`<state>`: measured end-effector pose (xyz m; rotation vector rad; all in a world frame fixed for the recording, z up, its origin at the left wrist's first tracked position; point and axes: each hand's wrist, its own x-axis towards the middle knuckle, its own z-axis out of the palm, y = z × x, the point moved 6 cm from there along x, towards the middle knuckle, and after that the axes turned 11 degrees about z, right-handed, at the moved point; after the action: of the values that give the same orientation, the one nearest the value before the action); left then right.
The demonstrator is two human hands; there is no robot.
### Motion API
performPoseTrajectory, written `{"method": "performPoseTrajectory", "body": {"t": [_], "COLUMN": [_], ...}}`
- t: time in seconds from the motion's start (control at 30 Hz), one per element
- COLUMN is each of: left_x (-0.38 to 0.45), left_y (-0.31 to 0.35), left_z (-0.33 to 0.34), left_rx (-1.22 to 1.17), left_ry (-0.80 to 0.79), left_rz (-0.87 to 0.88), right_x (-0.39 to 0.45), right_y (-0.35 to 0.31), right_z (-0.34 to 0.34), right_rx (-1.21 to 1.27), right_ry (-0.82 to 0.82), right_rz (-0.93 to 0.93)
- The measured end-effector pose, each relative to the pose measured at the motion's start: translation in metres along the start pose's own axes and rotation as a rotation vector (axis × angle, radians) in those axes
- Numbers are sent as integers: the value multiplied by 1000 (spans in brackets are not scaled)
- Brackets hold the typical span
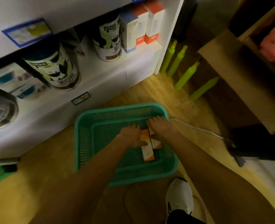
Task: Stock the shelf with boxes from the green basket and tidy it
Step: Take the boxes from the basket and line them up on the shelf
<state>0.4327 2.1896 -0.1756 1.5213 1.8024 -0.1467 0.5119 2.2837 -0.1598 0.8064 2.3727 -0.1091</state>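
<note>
The green basket (85, 139) sits on the wooden floor in front of the white shelf (101, 88). Two orange-and-white boxes lie side by side inside it. My left hand (131, 136) rests on the left box (147, 151), fingers curled over its near end. My right hand (161, 129) covers the far part of the right box (157, 143), fingers reaching toward the basket's far wall. Both boxes still lie on the basket's mesh bottom. On the shelf stand tall white boxes with orange bands (152, 21) at the right end.
Cow-print cans (56, 68) and a blue-white box (12, 83) fill the lower shelf. Green bottles (178, 62) stand right of the shelf beside cardboard cartons (230, 75). A white cable (198, 128) runs on the floor. My white shoe (178, 196) is near the basket's front corner.
</note>
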Motion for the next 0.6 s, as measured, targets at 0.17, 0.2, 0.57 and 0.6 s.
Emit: {"method": "performPoseTrajectory", "body": {"t": [0.17, 0.2, 0.57, 0.6], "left_x": [10, 12, 7, 2], "left_y": [5, 5, -1, -4], "left_z": [18, 19, 14, 9], "left_rx": [50, 64, -211, -246], "left_ry": [24, 40, 186, 216], "left_rz": [-5, -16, -47, -31], "right_x": [9, 12, 10, 4], "right_y": [0, 0, 3, 5], "right_z": [14, 15, 7, 4], "right_rx": [-143, -160, -221, -166], "right_ry": [-19, -20, 118, 139], "right_rz": [-7, -5, -2, 5]}}
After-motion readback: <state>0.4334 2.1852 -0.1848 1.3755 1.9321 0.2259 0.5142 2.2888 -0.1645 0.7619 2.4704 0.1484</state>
